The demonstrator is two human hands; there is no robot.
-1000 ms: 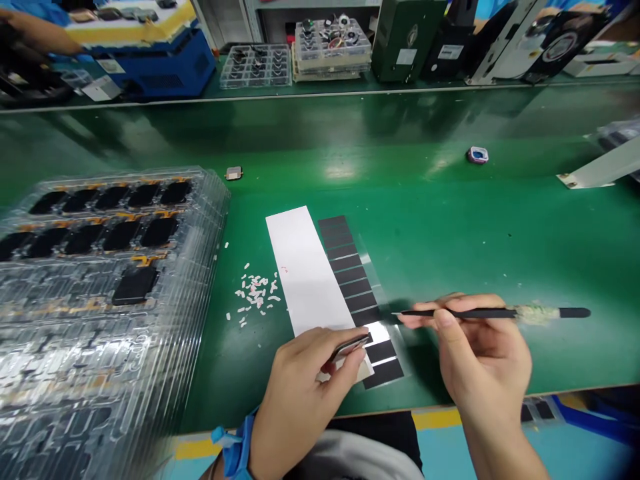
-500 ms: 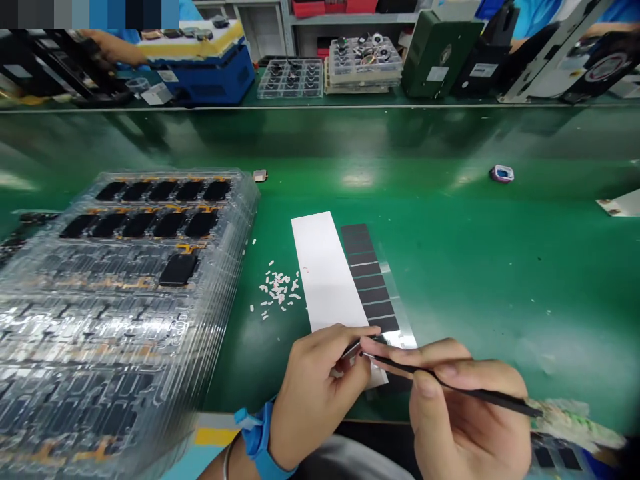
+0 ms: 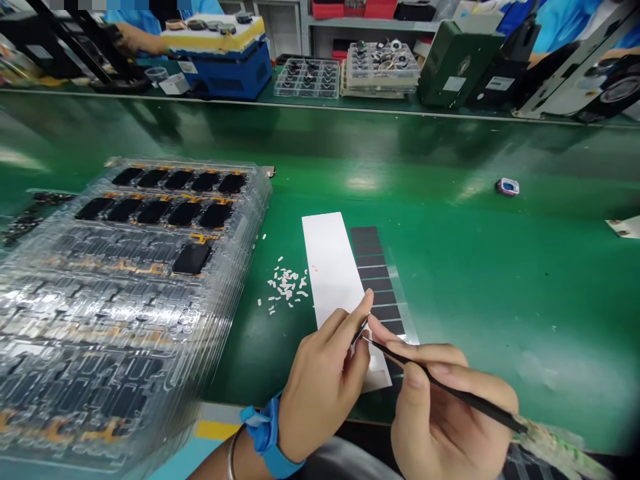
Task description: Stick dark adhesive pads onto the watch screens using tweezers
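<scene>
My left hand (image 3: 327, 367), with a blue strap at the wrist, pinches a small dark flat part (image 3: 361, 329), mostly hidden by the fingers. My right hand (image 3: 450, 407) is closed around black tweezers (image 3: 457, 393), whose tips touch or nearly touch that part. Under the hands lies a white paper strip (image 3: 333, 267). Beside it on the right is a clear sheet with a column of black adhesive rectangles (image 3: 370, 257). Small white bits (image 3: 287, 285) are scattered left of the paper.
At left stands a tall stack of clear plastic trays (image 3: 240, 267), the top one holding several black square screens (image 3: 185, 213). A small watch-like case (image 3: 507, 187) lies far right on the green bench (image 3: 475, 280). Behind a ledge are a blue machine (image 3: 225, 73), part trays (image 3: 307, 79) and co-workers' arms.
The camera view has shifted slightly, so the bench things appear further right. My left index finger has lifted and points more upward; both hands stay together at the small part.
</scene>
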